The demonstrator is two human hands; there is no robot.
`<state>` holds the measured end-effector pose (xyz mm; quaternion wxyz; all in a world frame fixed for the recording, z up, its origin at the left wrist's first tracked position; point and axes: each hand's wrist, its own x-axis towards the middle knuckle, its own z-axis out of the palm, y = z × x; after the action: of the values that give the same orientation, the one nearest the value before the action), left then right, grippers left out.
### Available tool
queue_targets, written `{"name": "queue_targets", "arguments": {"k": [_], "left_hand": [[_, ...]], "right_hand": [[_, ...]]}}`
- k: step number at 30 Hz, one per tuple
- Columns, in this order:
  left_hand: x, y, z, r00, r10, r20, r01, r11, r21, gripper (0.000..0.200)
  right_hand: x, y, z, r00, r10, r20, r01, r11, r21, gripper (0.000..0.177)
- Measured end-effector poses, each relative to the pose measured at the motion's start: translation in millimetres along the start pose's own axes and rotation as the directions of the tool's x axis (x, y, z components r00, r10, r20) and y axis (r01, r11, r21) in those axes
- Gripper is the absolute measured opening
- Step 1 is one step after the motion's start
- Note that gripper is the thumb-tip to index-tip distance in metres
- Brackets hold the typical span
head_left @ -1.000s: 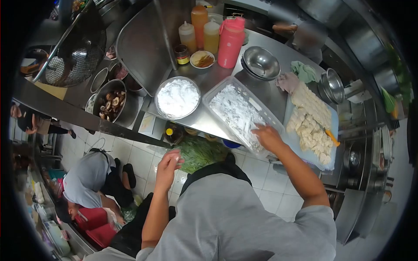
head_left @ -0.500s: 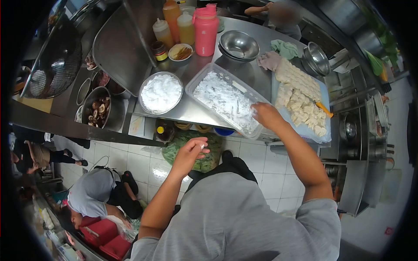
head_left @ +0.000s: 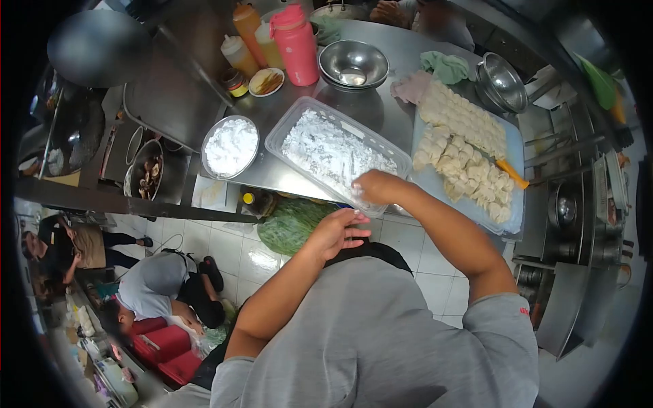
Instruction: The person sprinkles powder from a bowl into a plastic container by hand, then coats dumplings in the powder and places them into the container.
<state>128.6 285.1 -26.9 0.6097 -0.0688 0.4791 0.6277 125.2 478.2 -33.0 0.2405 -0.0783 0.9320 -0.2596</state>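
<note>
A clear plastic tub (head_left: pixel 273 144) of white powder with loose lumps in it lies slantwise along the counter edge. My right hand (head_left: pixel 378 186) is at its near right corner, fingers curled down and together; what they hold, if anything, is hidden. White powder clings to those fingertips. My left hand (head_left: pixel 338 235) hovers in front of the counter, below the tub, palm turned up and fingers apart with some white on the tips. To the tub's left stands a round bowl of white powder (head_left: pixel 231 147). On the right, rows of pale dough dumplings (head_left: pixel 469 119) cover a light blue board (head_left: pixel 520 146).
A pink bottle (head_left: pixel 294 51), squeeze bottles (head_left: pixel 239 51) and steel bowls (head_left: pixel 354 63) stand behind the tub. An orange-handled tool (head_left: pixel 511 174) lies by the dumplings. A person bends down (head_left: pixel 160 285) at lower left; another stands (head_left: pixel 71 248) beyond.
My right hand has come nearer to me, to the tub's near corner. My left hand has moved right, close to the right one, and its fingers have spread. The whole view has tilted slightly.
</note>
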Motion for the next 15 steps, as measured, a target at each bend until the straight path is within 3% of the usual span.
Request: {"name": "queue_targets", "arguments": {"k": [2, 3, 5, 6, 8, 10, 12, 13, 15], "left_hand": [[-1.9, 3.1, 5.2, 1.0, 0.007, -0.012, -0.007, 1.0, 0.022, 0.019], [-3.7, 2.9, 7.9, 1.0, 0.014, -0.023, -0.013, 0.999, 0.037, 0.018], [-8.8, 3.2, 10.7, 1.0, 0.023, -0.017, -0.022, 0.999, 0.05, 0.018], [-12.2, 5.5, 11.7, 0.999, 0.034, -0.008, -0.033, 0.997, 0.065, 0.018], [-21.1, 9.0, 9.6, 1.0, 0.03, -0.005, -0.03, 0.995, 0.1, 0.017], [-25.9, 11.9, 8.2, 1.0, 0.013, 0.009, -0.014, 0.992, 0.122, 0.017], [-35.8, 14.2, 5.3, 0.993, 0.117, -0.025, -0.115, 0.99, 0.077, 0.018], [-39.5, 20.2, 4.5, 0.994, 0.113, -0.008, -0.112, 0.99, 0.085, 0.018], [-50.3, 29.6, 8.5, 0.963, 0.256, 0.086, -0.261, 0.965, 0.041, 0.017]], "right_hand": [[-9.9, -4.9, -29.1, 0.96, -0.005, -0.281, 0.006, 1.0, 0.003, 0.026], [-19.0, -11.9, -46.2, 0.96, -0.002, -0.28, 0.003, 1.0, 0.003, 0.026], [-33.3, -31.1, -74.1, 0.734, -0.053, -0.677, 0.21, 0.966, 0.152, 0.029], [-35.8, -39.2, -75.2, 0.724, -0.038, -0.689, 0.201, 0.967, 0.158, 0.029], [-41.6, -55.5, -80.6, 0.796, 0.239, -0.556, 0.105, 0.85, 0.516, 0.032], [-6.1, -29.1, -26.9, 0.867, 0.074, -0.492, 0.027, 0.981, 0.194, 0.032], [12.7, 1.0, 18.1, 0.939, -0.09, -0.333, 0.074, 0.995, -0.06, 0.031], [5.2, -5.2, 7.0, 0.937, -0.074, -0.342, 0.057, 0.997, -0.061, 0.031], [-11.0, -23.0, -18.2, 0.639, -0.089, -0.764, 0.194, 0.98, 0.048, 0.031]]}}
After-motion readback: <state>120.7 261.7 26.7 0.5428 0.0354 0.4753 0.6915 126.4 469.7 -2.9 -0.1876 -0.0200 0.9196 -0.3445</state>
